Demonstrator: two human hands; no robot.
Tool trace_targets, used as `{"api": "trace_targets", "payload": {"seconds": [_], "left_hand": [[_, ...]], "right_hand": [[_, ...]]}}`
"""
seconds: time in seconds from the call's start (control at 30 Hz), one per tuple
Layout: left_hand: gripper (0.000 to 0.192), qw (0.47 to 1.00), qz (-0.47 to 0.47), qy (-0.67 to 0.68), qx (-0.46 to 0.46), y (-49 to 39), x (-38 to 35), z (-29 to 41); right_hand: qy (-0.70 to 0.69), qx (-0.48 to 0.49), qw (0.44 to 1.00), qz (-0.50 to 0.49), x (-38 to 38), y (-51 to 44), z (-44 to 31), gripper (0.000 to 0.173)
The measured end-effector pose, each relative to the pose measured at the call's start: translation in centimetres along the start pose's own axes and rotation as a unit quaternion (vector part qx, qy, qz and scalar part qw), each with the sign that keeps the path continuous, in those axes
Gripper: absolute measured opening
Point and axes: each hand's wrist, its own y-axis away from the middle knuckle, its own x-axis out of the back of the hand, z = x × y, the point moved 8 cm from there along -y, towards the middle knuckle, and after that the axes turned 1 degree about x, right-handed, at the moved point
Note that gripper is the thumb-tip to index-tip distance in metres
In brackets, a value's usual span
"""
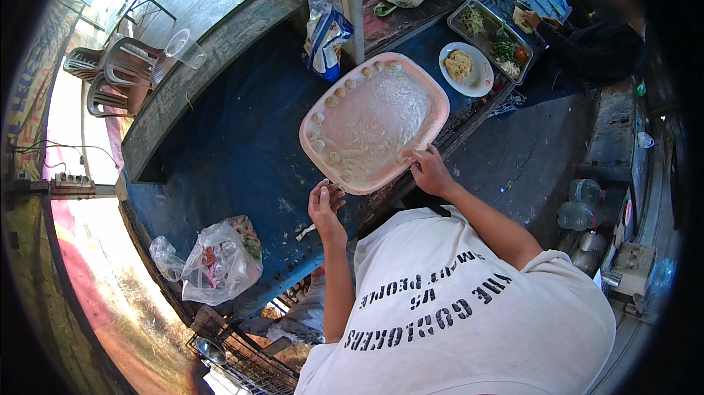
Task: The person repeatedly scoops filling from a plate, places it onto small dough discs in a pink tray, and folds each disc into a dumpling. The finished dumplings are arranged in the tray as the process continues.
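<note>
A pink plastic tray (443, 103) lies before me on the blue-covered table, its bottom dusted with white flour (379, 114). Small round dough balls (332, 101) line its far and left sides, some pale with flour. My right hand (432, 174) is at the tray's near right edge, fingertips reaching over the rim; whether they pinch something is not clear. Just outside the near left corner is my left hand (328, 211), its fingers loosely apart with nothing visible in them. A plate (484, 83) with a yellowish mass of dough or batter (458, 66) stands beyond the tray to the right.
Behind the tray, a blue-and-white plastic packet (327, 38) leans by a post (351, 5). A metal tray (522, 75) of chopped vegetables stands farther right, near another person's hand (532, 19). Clear plastic bags (220, 268) lie on the table's left. A raised ledge (220, 65) borders the table.
</note>
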Motion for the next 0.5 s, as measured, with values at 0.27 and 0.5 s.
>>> {"api": "trace_targets", "payload": {"seconds": [0.27, 0.5], "left_hand": [[0.024, 1.000, -0.008, -0.004, 0.004, -0.3, -0.7, -0.2], [0.023, 0.998, 0.003, -0.054, -0.020, 0.0, -1.6, -0.2]], "right_hand": [[-0.057, 0.111, 0.992, -0.012, -0.3, -0.3, -3.1, 0.036], [-0.065, 0.024, 0.991, 0.116, 3.1, -1.4, -0.2, 0.025]]}}
